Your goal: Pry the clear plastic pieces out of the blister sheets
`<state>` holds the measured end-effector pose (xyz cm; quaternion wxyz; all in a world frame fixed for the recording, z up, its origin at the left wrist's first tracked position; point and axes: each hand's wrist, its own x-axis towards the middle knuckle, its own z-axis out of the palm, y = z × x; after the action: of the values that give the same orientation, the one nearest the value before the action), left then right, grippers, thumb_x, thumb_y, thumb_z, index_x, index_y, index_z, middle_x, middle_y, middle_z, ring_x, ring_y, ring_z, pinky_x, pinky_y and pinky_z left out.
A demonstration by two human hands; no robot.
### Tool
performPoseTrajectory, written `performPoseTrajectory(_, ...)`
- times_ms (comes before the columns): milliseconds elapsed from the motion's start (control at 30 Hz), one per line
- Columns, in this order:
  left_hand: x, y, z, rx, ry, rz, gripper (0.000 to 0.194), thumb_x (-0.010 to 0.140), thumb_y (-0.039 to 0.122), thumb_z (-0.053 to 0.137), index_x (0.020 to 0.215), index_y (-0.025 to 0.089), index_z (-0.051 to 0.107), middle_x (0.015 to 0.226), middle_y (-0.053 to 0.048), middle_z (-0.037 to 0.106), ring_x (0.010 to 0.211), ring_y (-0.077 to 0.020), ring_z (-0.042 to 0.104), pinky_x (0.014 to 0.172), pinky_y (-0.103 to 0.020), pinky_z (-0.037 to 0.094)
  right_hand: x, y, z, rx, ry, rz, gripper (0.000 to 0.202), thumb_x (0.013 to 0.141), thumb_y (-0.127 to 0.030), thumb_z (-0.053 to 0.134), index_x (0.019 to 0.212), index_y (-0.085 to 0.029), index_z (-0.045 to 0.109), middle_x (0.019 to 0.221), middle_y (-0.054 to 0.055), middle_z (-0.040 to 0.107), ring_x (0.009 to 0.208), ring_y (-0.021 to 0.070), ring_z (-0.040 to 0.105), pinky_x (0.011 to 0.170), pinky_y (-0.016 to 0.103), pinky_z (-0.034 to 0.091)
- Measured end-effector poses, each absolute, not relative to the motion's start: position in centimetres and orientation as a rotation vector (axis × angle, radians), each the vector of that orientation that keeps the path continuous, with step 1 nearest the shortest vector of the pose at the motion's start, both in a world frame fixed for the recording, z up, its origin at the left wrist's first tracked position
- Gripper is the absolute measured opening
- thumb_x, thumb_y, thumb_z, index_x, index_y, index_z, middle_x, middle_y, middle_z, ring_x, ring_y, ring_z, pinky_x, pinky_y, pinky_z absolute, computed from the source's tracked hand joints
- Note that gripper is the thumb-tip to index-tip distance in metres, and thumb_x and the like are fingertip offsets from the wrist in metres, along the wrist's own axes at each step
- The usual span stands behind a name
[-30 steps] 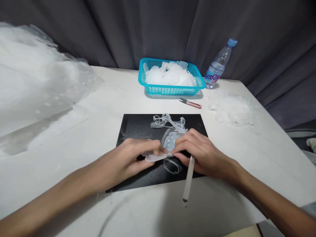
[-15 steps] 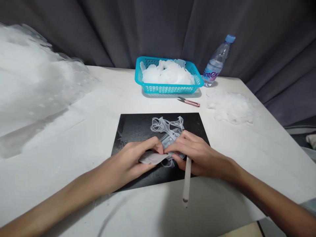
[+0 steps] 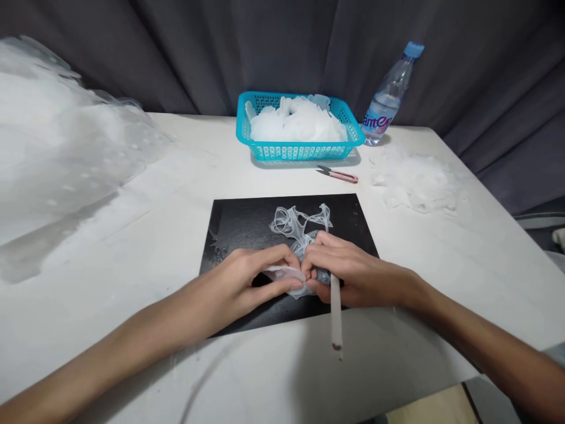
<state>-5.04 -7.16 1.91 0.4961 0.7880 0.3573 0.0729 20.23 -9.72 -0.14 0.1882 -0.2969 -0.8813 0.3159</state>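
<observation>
- Translucent film [image 3: 283,273] is pinched in the left hand [image 3: 242,274], above the black mat [image 3: 242,222].
- A pale rod [image 3: 336,318] is held in the right hand [image 3: 353,268], across the mat's near edge.
- Snips [image 3: 341,175] are laid beyond the mat.

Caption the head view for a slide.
Left hand pinches translucent material over a black mat; right hand, alongside, holds a pale stick.

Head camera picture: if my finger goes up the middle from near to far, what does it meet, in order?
Side-by-side bare left hand and bare right hand → loopy translucent white strips → pink-handled, dark-bladed snips → turquoise rectangular holed basket → dark grey fabric curtain.
</observation>
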Motion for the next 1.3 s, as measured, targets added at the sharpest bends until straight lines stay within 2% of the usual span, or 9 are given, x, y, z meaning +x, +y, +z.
performPoseTrajectory(133, -4.5, -7.5, 1.3, 1.911, 0.995, 0.131, 0.034, 0.095, 0.051, 0.065, 0.081, 0.021, 0.073, 0.065, 0.003, 0.060, 0.060, -0.0135, 0.051, 0.053, -0.022, 0.033, 19.4, -10.0, -0.8, -0.831, -2.598, 0.521, 0.013, 0.098, -0.016, 0.050, 0.088, -0.020, 0.055, 0.082, 0.003, 0.060, 0.081, 0.0203, 0.045, 0.070, 0.034, 0.039)
performPoseTrajectory(267, -3.9, -7.5, 1.3, 1.847, 1.084, 0.154, 0.040, 0.090, 0.052, 0.065, 0.067, 0.019, 0.066, 0.058, 0.004, 0.044, 0.054, -0.0118, 0.037, 0.048, -0.022, 0.024, 19.3, -9.9, -1.1, -0.821, -2.649, 0.188, 0.017, 0.097, -0.012, 0.047, 0.084, -0.021, 0.055, 0.079, 0.004, 0.059, 0.080, 0.0210, 0.045, 0.072, 0.035, 0.038)
performPoseTrajectory(400, -4.5, -6.8, 1.1, 1.674, 1.132, 0.237, 0.039, 0.085, 0.051, 0.071, 0.066, 0.018, 0.064, 0.058, 0.004, 0.049, 0.054, -0.0111, 0.040, 0.048, -0.022, 0.028, 20.4, -9.7, -0.9, -0.853, -2.624, 0.048, 0.020, 0.101, -0.012, 0.045, 0.085, -0.021, 0.054, 0.082, 0.005, 0.060, 0.081, 0.0217, 0.047, 0.073, 0.035, 0.038)
performPoseTrajectory(500, -5.5, -6.1, 0.6, 1.452, 1.145, 0.325, 0.035, 0.084, 0.052, 0.077, 0.080, 0.018, 0.069, 0.064, 0.002, 0.061, 0.056, -0.0121, 0.050, 0.049, -0.020, 0.036, 21.7, -9.6, -0.6, -0.916, -2.581, 0.060, 0.019, 0.099, -0.010, 0.045, 0.087, -0.022, 0.053, 0.083, 0.005, 0.060, 0.081, 0.0217, 0.047, 0.072, 0.035, 0.038)
performPoseTrajectory(633, -6.1, -5.9, -0.1, 1.297, 1.035, 0.396, 0.034, 0.089, 0.051, 0.076, 0.090, 0.019, 0.063, 0.080, -0.002, 0.075, 0.065, -0.0135, 0.062, 0.059, -0.021, 0.047, 22.6, -9.5, -0.2, -0.989, -2.508, 0.185, 0.018, 0.093, -0.006, 0.049, 0.088, -0.022, 0.051, 0.083, 0.005, 0.061, 0.080, 0.0215, 0.047, 0.070, 0.035, 0.041)
performPoseTrajectory(767, -5.4, -6.7, 0.1, 1.457, 0.962, 0.467, 0.028, 0.097, 0.046, 0.068, 0.094, 0.020, 0.058, 0.081, -0.001, 0.074, 0.069, -0.0129, 0.061, 0.064, -0.023, 0.046, 22.0, -9.7, 0.0, -0.990, -2.378, 0.374, 0.013, 0.093, -0.010, 0.054, 0.101, -0.020, 0.055, 0.102, 0.009, 0.064, 0.092, 0.0236, 0.053, 0.081, 0.038, 0.048)
performPoseTrajectory(933, -5.0, -8.3, 1.3, 1.867, 0.939, 0.558, 0.012, 0.098, 0.033, 0.068, 0.095, 0.021, 0.066, 0.083, 0.002, 0.072, 0.075, -0.0129, 0.064, 0.073, -0.023, 0.048, 20.3, -10.8, 0.1, -0.871, -2.315, 0.583, 0.031, 0.105, -0.025, 0.056, 0.135, -0.017, 0.052, 0.129, 0.015, 0.064, 0.114, 0.0266, 0.057, 0.100, 0.044, 0.049)
performPoseTrajectory(1133, -5.4, -8.8, 2.0, 2.043, 0.889, 0.568, 0.005, 0.099, 0.028, 0.067, 0.098, 0.023, 0.067, 0.090, 0.003, 0.074, 0.079, -0.0118, 0.068, 0.073, -0.018, 0.050, 20.1, -10.8, -0.3, -0.841, -2.328, 0.698, 0.017, 0.106, -0.020, 0.058, 0.121, -0.016, 0.065, 0.098, 0.008, 0.072, 0.096, 0.0214, 0.054, 0.084, 0.034, 0.052)
performPoseTrajectory(1300, -5.4, -8.7, 1.8, 2.078, 0.853, 0.611, 0.003, 0.099, 0.021, 0.064, 0.097, 0.023, 0.065, 0.090, 0.005, 0.072, 0.082, -0.0098, 0.068, 0.077, -0.016, 0.050, 20.5, -10.3, -0.2, -0.800, -2.367, 0.603, 0.014, 0.106, -0.018, 0.057, 0.113, -0.016, 0.069, 0.095, 0.008, 0.073, 0.090, 0.0209, 0.052, 0.080, 0.034, 0.050)
